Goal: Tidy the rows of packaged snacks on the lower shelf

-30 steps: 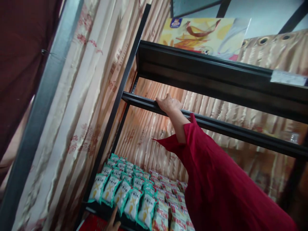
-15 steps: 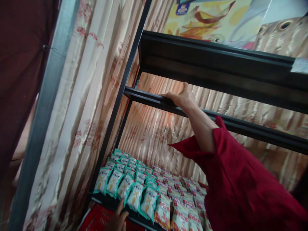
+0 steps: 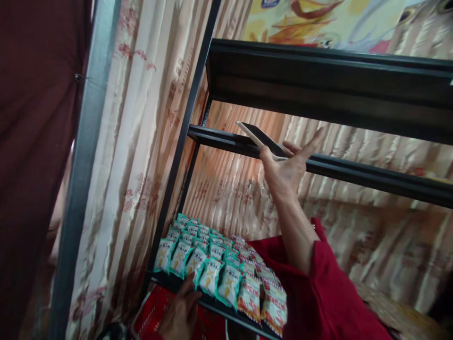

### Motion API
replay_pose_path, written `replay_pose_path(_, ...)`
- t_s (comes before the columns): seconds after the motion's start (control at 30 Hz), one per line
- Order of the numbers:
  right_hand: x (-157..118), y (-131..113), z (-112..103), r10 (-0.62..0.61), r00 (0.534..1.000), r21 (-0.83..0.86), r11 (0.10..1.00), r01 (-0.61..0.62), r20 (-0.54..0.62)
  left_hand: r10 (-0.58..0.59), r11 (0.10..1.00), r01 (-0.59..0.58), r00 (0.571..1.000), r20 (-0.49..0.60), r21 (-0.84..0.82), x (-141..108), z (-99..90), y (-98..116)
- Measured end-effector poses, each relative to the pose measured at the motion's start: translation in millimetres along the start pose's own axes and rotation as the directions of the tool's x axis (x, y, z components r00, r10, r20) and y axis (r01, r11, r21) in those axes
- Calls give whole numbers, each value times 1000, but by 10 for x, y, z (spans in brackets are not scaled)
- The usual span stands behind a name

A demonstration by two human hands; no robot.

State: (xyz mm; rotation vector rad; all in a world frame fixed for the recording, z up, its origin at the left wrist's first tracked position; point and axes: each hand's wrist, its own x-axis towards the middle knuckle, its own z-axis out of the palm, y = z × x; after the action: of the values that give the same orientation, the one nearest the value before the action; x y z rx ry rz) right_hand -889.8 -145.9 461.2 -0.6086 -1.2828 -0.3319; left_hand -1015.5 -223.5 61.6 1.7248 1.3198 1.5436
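My right hand (image 3: 286, 172), in a wide red sleeve, grips a thin smartphone (image 3: 264, 140) with a dark face and a white edge. The thumb presses along its near edge while some fingers stretch out past it. The phone is tilted, in front of the middle shelf (image 3: 226, 141). At the lower left, my left hand (image 3: 182, 309) has its fingers apart and holds nothing. Its forefinger reaches the bottom of a green-and-white snack bag (image 3: 196, 264) at the lower shelf's front edge; whether it touches the bag I cannot tell.
Several red-and-cream snack bags (image 3: 249, 295) stand right of the green ones. A dark metal upright (image 3: 177, 156) bounds the rack on the left, beside a patterned curtain (image 3: 148, 141). Overhead, a yellow carton (image 3: 318, 28) stands on the upper shelf (image 3: 318, 85). A red crate (image 3: 208, 326) is below.
My right hand has come away from the middle shelf and turned, and the smartphone now shows in it. My left hand has shifted slightly right and up with the view.
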Motion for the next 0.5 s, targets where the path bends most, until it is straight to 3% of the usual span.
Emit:
replay_pose_path(0.13, -683, -64, -285, -16, 1000, 91, 996, 15, 3, -139, 930, 138, 990, 20, -340, 120, -105, 606)
replay_pose_path(0.2, -1101, -57, -387, 25, 999, 129, 991, -28, 20, -201, 756, 242, 970, 136, -608, 193, -132, 850)
replay_pose_path(0.27, -1539, -44, -460, 50, 998, 171, 984, -57, 44, -219, 515, 231, 967, 133, -826, 279, -160, 1041)
replay_pose_path(0.37, -2172, -55, -537, 65, 996, 175, 982, -76, 68, -224, 184, 215, 959, 172, -959, 389, -203, 1243)
replay_pose_path(0.5, -2827, -125, -624, 107, 976, 141, 981, -135, 189, -293, 20, 211, 936, 196, -977, 381, -219, 1361)
